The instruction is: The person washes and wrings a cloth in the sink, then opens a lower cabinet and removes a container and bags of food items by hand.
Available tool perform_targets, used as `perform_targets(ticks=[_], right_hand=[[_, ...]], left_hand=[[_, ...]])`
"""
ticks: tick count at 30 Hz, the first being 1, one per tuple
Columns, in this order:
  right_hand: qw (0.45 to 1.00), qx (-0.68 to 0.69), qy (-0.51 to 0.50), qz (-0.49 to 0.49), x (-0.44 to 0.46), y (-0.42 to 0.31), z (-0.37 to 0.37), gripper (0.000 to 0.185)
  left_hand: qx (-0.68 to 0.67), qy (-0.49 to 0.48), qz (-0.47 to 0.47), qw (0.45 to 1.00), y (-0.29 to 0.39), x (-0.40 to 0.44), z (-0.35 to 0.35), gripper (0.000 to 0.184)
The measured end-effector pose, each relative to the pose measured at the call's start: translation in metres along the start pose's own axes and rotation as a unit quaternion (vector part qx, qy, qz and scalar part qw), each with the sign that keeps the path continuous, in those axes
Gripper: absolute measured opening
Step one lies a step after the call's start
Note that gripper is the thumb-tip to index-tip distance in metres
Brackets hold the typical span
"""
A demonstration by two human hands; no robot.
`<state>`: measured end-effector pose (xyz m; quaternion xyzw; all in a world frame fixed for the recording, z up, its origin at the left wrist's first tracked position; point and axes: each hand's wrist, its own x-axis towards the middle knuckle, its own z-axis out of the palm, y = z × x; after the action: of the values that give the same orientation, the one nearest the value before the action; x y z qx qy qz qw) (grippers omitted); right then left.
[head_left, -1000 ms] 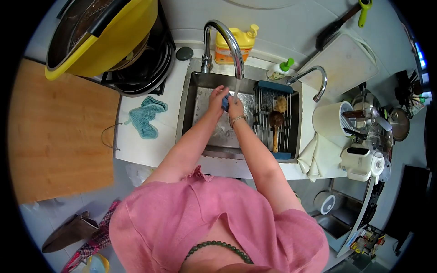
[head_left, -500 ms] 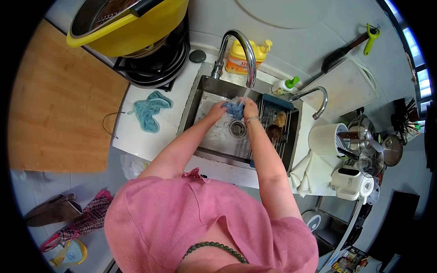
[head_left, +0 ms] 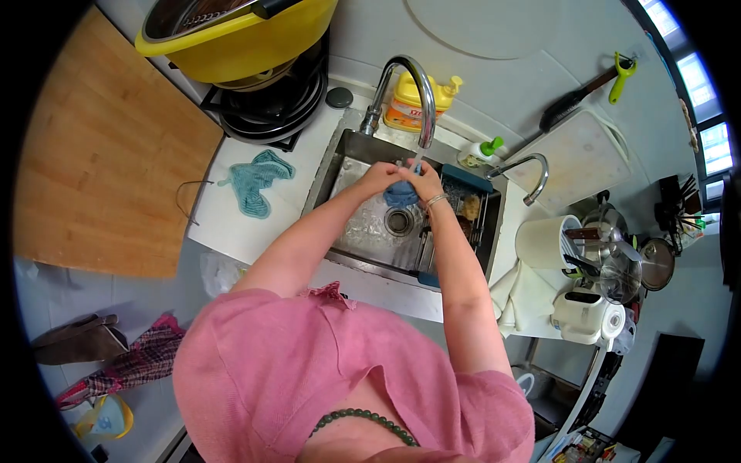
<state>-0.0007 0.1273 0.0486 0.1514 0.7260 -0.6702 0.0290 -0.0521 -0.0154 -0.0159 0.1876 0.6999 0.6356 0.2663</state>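
Both hands are together over the sink, under the large faucet, which is running. My left hand and my right hand are closed on a bunched wet blue cloth. The cloth hangs below my fingers, above the drain. Water runs onto the cloth and hands and into the basin. A bracelet circles my right wrist. To the left on the counter lies a teal cloth.
A yellow detergent jug stands behind the faucet, with a green-capped bottle to its right. A draining rack holding scrubbers spans the sink's right side. At the right are a second tap, a knife holder and a white kettle.
My hands have drawn closer together around the blue cloth. It is more tightly bunched now and hangs beneath the fingers. The whole view has shifted slightly.
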Motion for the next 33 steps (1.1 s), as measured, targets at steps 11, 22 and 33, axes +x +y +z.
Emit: perform_targets(ticks=[11,22,33], right_hand=[[0.958,-0.273,-0.062,-0.053,0.002,0.079,-0.059,0.022],[0.965,-0.211,-0.116,-0.103,-0.009,0.004,-0.008,0.026],[0.987,0.023,0.048,0.149,-0.005,0.051,-0.006,0.036]], left_hand=[[0.18,0.029,0.182,0.966,0.066,-0.012,-0.027,0.022],[0.307,-0.187,0.154,0.92,0.091,0.006,-0.036,0.025],[0.349,0.047,0.043,0.935,0.029,-0.018,-0.031,0.028]])
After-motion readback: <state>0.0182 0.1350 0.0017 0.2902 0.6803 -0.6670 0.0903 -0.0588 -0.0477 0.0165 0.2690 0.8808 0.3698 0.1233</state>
